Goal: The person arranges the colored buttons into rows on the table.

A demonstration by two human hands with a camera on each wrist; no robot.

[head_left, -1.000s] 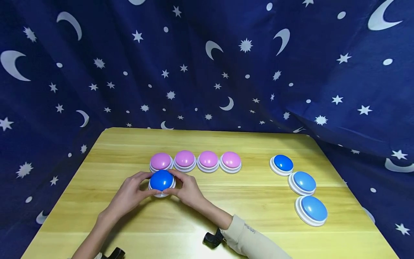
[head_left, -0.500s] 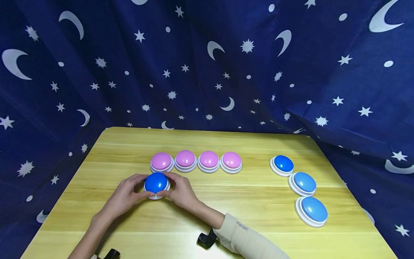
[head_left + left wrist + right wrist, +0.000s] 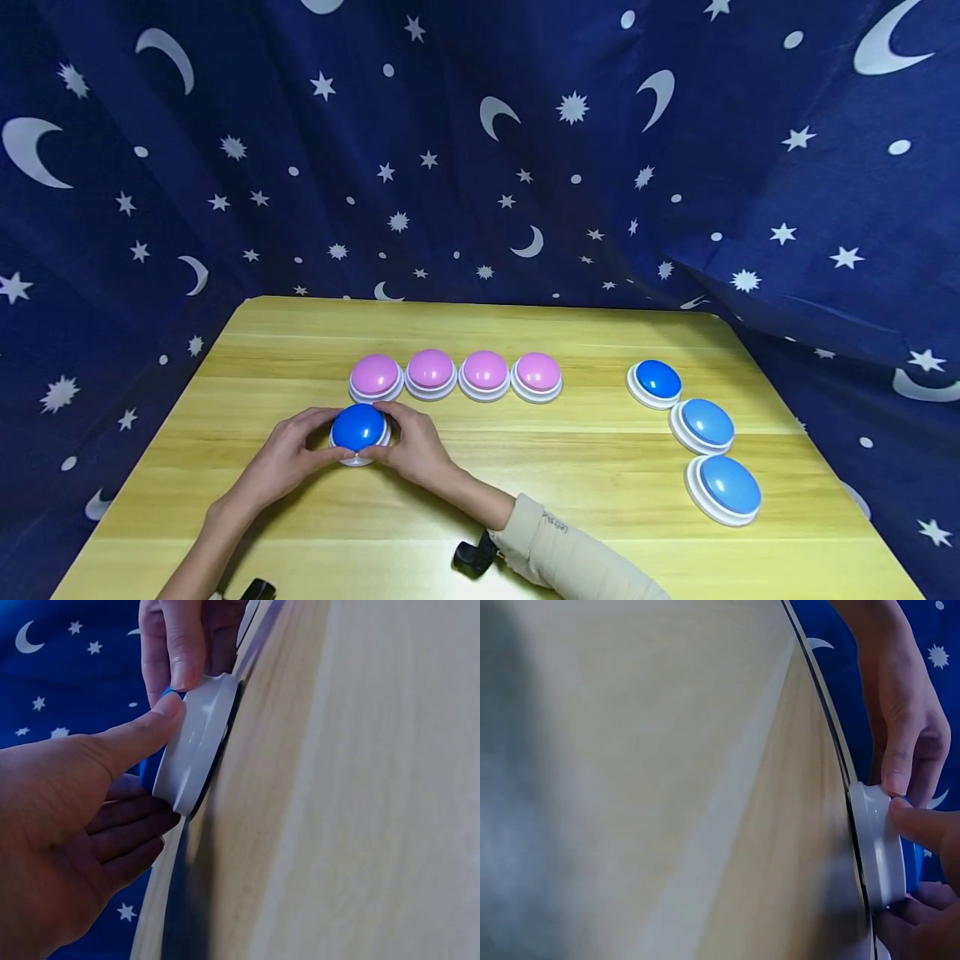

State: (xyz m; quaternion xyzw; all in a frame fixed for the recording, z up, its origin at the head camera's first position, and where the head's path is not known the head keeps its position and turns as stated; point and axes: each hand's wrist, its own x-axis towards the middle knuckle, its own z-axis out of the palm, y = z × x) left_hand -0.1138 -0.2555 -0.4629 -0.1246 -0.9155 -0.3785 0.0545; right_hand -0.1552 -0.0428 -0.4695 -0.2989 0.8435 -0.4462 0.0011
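Note:
Both hands grip one dark blue push button (image 3: 358, 427) with a round white base, in front of the leftmost pink button (image 3: 376, 376). My left hand (image 3: 288, 458) holds its left side, thumb at the front of the base and fingers round the side. From the right, my right hand (image 3: 414, 446) pinches it the same way. In the left wrist view the white base (image 3: 196, 746) stands close to the tabletop, its underside dark; whether it fully touches the wood I cannot tell. The right wrist view shows both thumbs on the base (image 3: 877, 844).
A row of pink buttons (image 3: 485, 372) runs along the back of the wooden table (image 3: 570, 500). At the right, a dark blue button (image 3: 657, 381) and two lighter blue buttons (image 3: 705, 423) form a slanting line. A dark star-patterned cloth (image 3: 450, 125) hangs behind.
Both hands have shifted the dark blue button slightly left and towards the person, opening a small gap from the leftmost pink button. The other buttons stay in place.

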